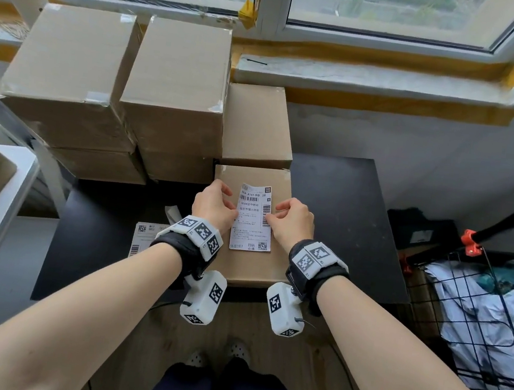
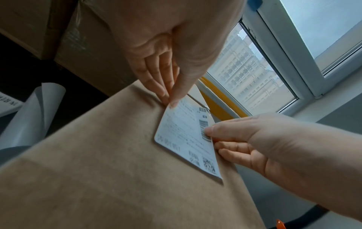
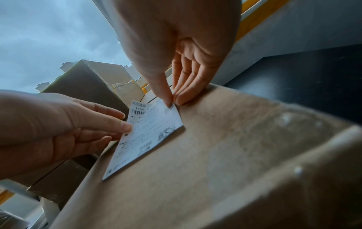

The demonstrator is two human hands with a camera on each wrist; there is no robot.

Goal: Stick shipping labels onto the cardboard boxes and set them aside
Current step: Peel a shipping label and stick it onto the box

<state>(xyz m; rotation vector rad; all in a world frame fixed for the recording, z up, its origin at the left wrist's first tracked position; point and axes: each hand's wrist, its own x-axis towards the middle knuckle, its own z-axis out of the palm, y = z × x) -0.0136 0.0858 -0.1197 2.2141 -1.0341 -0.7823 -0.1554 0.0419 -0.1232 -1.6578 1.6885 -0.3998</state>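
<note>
A brown cardboard box point(image 1: 250, 267) lies on the black table point(image 1: 342, 224) right in front of me. A white shipping label point(image 1: 252, 218) with barcodes sits over its top; the near end lies on the cardboard and the far end looks slightly raised. My left hand point(image 1: 231, 204) pinches the label's left edge between thumb and fingers. My right hand point(image 1: 274, 213) pinches the right edge the same way. In the left wrist view the left hand's thumb point(image 2: 173, 102) presses the label point(image 2: 184, 136) against the fingers beneath it. The right wrist view shows the right hand's thumb point(image 3: 168, 102) on the label point(image 3: 145, 136).
Larger taped cardboard boxes point(image 1: 171, 87) are stacked at the back left, with a smaller box point(image 1: 258, 123) just beyond mine. More labels point(image 1: 143, 239) and a curled backing strip point(image 1: 171, 213) lie to my left. A wire basket point(image 1: 476, 319) with plastic mailers stands to the right.
</note>
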